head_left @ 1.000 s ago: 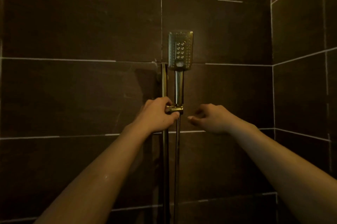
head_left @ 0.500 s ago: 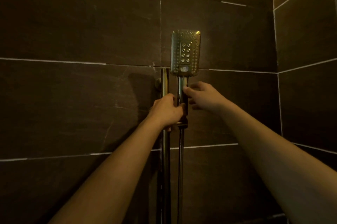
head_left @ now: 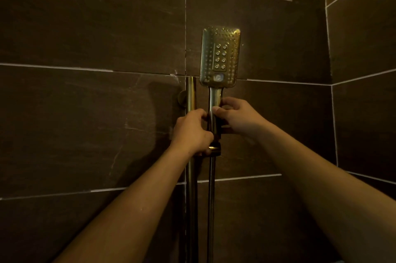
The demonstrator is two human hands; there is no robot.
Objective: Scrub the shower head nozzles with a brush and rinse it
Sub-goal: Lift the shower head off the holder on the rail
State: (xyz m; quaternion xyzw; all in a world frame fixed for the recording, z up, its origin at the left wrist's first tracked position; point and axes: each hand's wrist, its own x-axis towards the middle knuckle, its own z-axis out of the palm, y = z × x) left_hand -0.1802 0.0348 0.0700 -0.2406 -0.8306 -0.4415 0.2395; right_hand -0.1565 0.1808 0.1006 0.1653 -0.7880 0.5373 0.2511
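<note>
Right hand [head_left: 242, 116] has climbed from beside the holder to the handle since a second ago, and the view has tipped up with it; left hand [head_left: 191, 132] sits much where it was. Right thumb lies across the front of the handle [head_left: 215, 97], and the fingers [head_left: 228, 101] curl round its far side: a pinch grip, just under the spray face. Left hand wraps the holder [head_left: 214, 149] where it clamps to the slide rail [head_left: 190, 95], fingers curled, bracing it. Shower head [head_left: 220, 57] stands upright in the holder, long axis vertical, face toward me, straight above my right fingers. Handle runs down between both hands into the holder, and the hose [head_left: 211, 198] hangs straight below. Right hand is the one on the head itself; left is lower and to the rail side. Judgement: next move is a lift along that vertical axis, up and out of the holder, with the left hand keeping the holder from sliding. Head looks brass-toned metal, rectangular with rounded corners. Small nozzles dot the border, a centre panel has eight larger nozzles in two columns, and a pale button sits under them. Droplets or specks on the top edge; light too dim to tell which. Dark tiled wall [head_left: 85, 27] behind. No brush in view; scrubbing not yet begun, rinsing neither.
</note>
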